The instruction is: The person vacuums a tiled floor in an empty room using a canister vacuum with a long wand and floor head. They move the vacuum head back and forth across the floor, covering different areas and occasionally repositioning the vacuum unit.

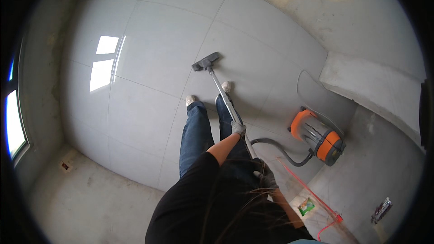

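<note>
A silver vacuum cleaner wand (227, 101) slants away from my body, with a dark grey floor head (205, 62) flat on the tiles ahead of my feet. My left hand (238, 129), in a grey glove, is wrapped round the wand at mid-length. Closer to my waist, my gloved right hand (266, 176) grips the dark handle at the wand's near end; loose hair partly covers it. From there a dark corrugated hose (280, 149) curves right to an orange and grey canister vacuum cleaner (316, 136) on the floor.
Large pale grey tiles (149, 68) cover the floor. A thin cord (298, 83) loops beside the canister. Bare plaster walls (366, 22) stand around, with a low ledge (361, 86) at right. A red conduit (312, 193) runs near the lower right. A window (16, 122) is at left.
</note>
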Available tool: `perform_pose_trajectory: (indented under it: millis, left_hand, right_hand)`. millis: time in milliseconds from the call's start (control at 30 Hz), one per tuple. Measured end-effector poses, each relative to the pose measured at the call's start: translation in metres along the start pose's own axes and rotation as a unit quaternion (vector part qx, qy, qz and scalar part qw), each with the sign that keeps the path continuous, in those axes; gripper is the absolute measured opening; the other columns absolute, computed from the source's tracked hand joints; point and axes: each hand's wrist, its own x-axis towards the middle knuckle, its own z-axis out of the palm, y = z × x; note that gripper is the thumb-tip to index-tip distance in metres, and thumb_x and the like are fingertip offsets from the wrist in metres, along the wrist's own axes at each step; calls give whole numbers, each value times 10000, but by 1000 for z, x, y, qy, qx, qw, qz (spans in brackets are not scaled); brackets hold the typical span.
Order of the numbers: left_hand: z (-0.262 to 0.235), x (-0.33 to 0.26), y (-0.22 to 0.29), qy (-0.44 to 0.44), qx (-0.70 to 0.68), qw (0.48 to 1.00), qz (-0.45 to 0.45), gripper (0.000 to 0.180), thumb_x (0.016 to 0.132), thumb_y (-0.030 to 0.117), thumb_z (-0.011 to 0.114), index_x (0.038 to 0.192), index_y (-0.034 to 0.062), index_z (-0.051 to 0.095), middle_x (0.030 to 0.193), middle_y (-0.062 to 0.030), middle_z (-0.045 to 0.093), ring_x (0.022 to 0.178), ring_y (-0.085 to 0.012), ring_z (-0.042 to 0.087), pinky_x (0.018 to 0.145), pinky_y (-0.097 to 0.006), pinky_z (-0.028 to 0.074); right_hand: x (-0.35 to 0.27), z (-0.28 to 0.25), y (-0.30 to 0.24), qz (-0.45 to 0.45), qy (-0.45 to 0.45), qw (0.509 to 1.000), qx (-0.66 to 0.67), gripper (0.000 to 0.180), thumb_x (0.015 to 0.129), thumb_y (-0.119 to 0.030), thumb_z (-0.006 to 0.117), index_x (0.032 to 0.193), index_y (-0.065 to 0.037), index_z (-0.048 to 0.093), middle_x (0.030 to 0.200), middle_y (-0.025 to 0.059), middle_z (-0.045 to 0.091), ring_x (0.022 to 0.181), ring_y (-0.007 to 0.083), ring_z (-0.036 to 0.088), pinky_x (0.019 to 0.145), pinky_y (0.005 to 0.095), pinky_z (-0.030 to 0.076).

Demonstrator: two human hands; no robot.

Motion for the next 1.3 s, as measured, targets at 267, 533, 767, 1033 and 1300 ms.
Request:
perform_pose_trajectory:
  millis: [267, 533, 767, 1033, 1300]
  left_hand:
    - [-174, 1, 24, -28, -448, 847, -284, 633, 800, 114, 644, 1297, 49, 256, 1047, -224, 578, 894, -324, 619, 654, -417, 527]
    - [-151, -51, -1, 28, -339, 902, -265, 628, 811, 227, 626, 1278, 5, 268, 1132, -277, 560, 1025, -378, 593, 838, -441, 491]
    - [-140, -57, -25, 90, -379, 882, -267, 709, 687, 215, 713, 1268, 0, 368, 1117, -220, 586, 1004, -346, 607, 829, -419, 513]
    - [-283, 106, -44, 89, -381, 901, -185, 682, 773, 253, 736, 1221, -43, 316, 1011, -227, 587, 880, -301, 617, 710, -409, 551]
    - [-183, 10, -62, -171, -383, 857, -298, 869, 629, 235, 842, 1254, -7, 289, 1186, -232, 537, 1061, -348, 561, 854, -452, 514]
  right_hand:
    - [72, 45, -27, 6, -52, 970, 239, 765, 818, -244, 713, 1457, -241, 291, 891, 84, 591, 669, 190, 598, 569, 339, 519]
    - [70, 103, 7, 60, -40, 943, 326, 767, 820, -190, 712, 1449, -304, 289, 763, 66, 570, 489, 166, 538, 421, 326, 479]
    - [119, 142, 42, 18, 62, 978, 196, 767, 776, -179, 737, 1443, -164, 359, 1115, 74, 603, 936, 162, 596, 808, 285, 493]
    - [305, 96, -144, -76, -39, 951, 297, 595, 800, -302, 727, 1311, -146, 467, 848, 85, 623, 661, 164, 594, 567, 314, 503]
    - [152, 100, -54, 57, -54, 991, 107, 764, 756, -325, 711, 1411, -122, 373, 1153, 146, 608, 1044, 254, 600, 914, 336, 462]
